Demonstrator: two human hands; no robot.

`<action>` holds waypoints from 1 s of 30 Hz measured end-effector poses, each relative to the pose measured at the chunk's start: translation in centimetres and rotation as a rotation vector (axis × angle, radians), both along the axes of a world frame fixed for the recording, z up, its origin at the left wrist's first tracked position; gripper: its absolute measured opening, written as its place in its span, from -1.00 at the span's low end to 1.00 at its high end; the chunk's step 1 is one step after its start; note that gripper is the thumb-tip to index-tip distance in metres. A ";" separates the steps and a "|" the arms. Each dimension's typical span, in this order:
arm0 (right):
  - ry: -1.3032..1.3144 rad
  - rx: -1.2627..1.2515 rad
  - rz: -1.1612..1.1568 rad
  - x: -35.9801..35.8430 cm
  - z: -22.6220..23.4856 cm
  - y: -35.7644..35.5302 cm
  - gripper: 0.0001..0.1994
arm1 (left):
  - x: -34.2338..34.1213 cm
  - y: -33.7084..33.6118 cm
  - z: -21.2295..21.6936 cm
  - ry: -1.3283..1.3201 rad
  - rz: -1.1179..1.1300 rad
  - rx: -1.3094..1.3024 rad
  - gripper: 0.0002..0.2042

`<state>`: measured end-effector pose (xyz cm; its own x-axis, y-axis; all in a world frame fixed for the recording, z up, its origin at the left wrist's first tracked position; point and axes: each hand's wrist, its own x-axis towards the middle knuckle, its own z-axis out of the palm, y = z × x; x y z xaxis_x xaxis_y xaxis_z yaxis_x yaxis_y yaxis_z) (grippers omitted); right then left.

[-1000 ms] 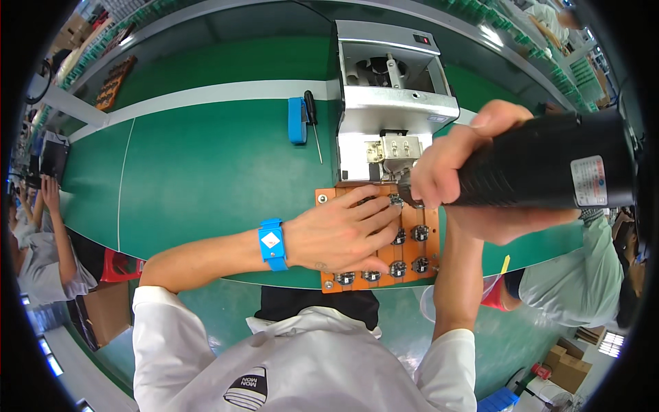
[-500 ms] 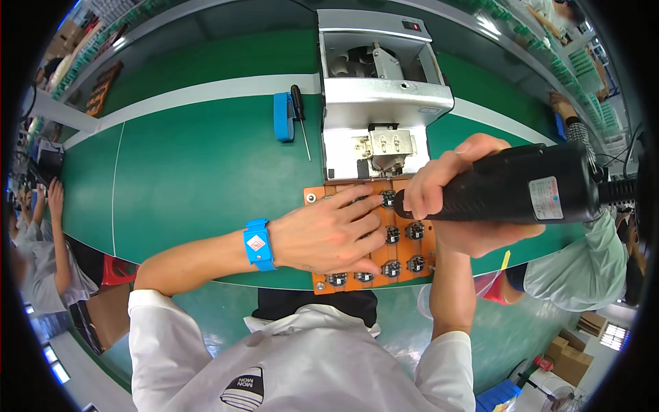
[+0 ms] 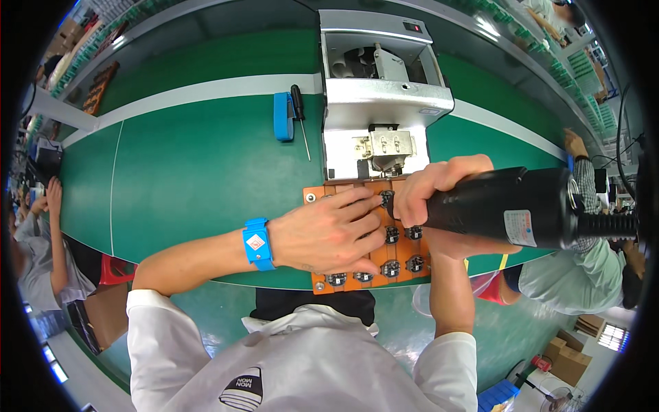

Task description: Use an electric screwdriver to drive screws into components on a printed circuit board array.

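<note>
My right hand (image 3: 429,196) grips a thick black electric screwdriver (image 3: 504,206), held nearly level with its cord end to the right. Its front end is over the upper part of an orange fixture plate (image 3: 403,250), and the tip is hidden by my fingers. Small round circuit boards (image 3: 390,268) sit in rows on that plate. My left hand (image 3: 333,230) lies palm down across the plate, fingers apart, covering several places. One of its fingertips is beside a round board (image 3: 386,199) close to the screwdriver's front. A blue wrist strap (image 3: 258,244) circles my left wrist.
A silver metal machine (image 3: 384,96) stands just beyond the plate. Left of it on the green table (image 3: 206,165) lie a black-handled screwdriver (image 3: 298,106) and a blue rolled strap (image 3: 282,117). Other people work at both sides. A ribbed black cord (image 3: 607,225) runs off right.
The electric screwdriver's rear end has swung toward me and slightly left, and my right hand has shifted a little left with it. My left hand stays in nearly the same place.
</note>
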<state>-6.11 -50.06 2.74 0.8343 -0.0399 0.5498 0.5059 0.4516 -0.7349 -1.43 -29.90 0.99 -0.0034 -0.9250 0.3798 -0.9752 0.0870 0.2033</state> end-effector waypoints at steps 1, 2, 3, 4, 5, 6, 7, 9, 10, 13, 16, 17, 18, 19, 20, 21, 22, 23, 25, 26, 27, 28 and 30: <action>-0.006 -0.001 0.006 0.0 -0.1 0.0 0.04 | 0.0 0.0 0.0 0.001 0.000 -0.004 -0.52; -0.010 -0.001 0.011 0.1 -0.2 0.0 0.04 | 0.0 0.0 -0.1 0.000 -0.002 0.004 -0.52; -0.015 0.000 0.021 0.1 -0.3 0.0 0.04 | 0.0 0.0 -0.1 0.001 0.000 -0.008 -0.51; -0.024 0.000 0.029 0.2 -0.4 0.0 0.04 | 0.0 0.0 -0.1 -0.001 0.002 -0.009 -0.51; -0.034 -0.001 0.034 0.3 -0.5 0.0 0.04 | 0.0 0.0 -0.1 -0.005 0.002 0.000 -0.51; -0.040 -0.002 0.040 0.4 -0.5 0.0 0.05 | -0.1 0.0 -0.1 -0.004 0.004 -0.008 -0.51; -0.048 -0.001 0.044 0.4 -0.5 -0.1 0.05 | -0.1 0.0 -0.1 -0.004 0.003 -0.006 -0.51; -0.057 -0.013 0.043 0.5 -0.3 -0.1 0.05 | -0.1 0.0 0.0 0.001 0.004 -0.001 -0.51; -0.054 -0.051 0.021 0.4 -0.2 -0.1 0.05 | -0.1 0.0 0.1 0.009 0.004 0.001 -0.51; -0.024 -0.070 -0.001 0.1 0.4 0.1 0.03 | -0.1 0.0 0.2 0.004 0.005 -0.009 -0.51; 0.073 0.005 -0.027 -0.4 1.3 0.4 0.01 | -0.2 0.1 0.2 -0.009 0.016 -0.023 -0.51; 0.085 0.048 -0.023 -0.3 1.7 0.4 0.03 | -0.3 0.1 0.1 -0.010 0.016 -0.011 -0.51; 0.056 0.096 -0.052 -0.3 2.1 0.3 0.04 | -0.2 0.1 0.1 -0.016 0.014 -0.025 -0.51; -0.004 0.155 -0.057 0.0 2.5 0.2 0.08 | -0.2 0.1 0.0 -0.021 0.015 -0.024 -0.51; -0.060 0.213 -0.061 0.1 2.9 0.2 0.12 | -0.3 0.1 0.0 -0.025 0.014 -0.005 -0.51; -0.093 0.229 -0.079 0.2 3.4 0.1 0.13 | -0.4 0.2 -0.1 -0.019 0.015 -0.016 -0.51; -0.138 0.248 -0.084 0.3 3.9 0.1 0.14 | -0.3 0.2 -0.1 -0.020 0.013 -0.014 -0.51; -0.190 0.213 -0.068 0.3 4.4 -0.1 0.16 | -0.3 0.1 -0.2 -0.017 0.012 -0.010 -0.51; -0.203 0.110 -0.198 0.3 4.8 0.2 0.09 | -0.3 0.1 -0.2 -0.022 0.013 -0.012 -0.51; -0.220 0.071 -0.260 0.2 4.8 0.5 0.05 | -0.2 0.1 -0.2 -0.024 0.014 -0.007 -0.51; -0.219 0.077 -0.272 0.2 4.8 0.7 0.06 | -0.3 0.1 -0.2 -0.024 0.013 -0.013 -0.51; -0.232 0.085 -0.279 0.2 4.7 0.9 0.08 | -0.2 0.1 -0.2 -0.026 0.013 -0.013 -0.51; -0.271 0.077 -0.262 0.4 4.4 0.9 0.09 | -0.2 0.1 -0.1 -0.031 0.011 -0.009 -0.51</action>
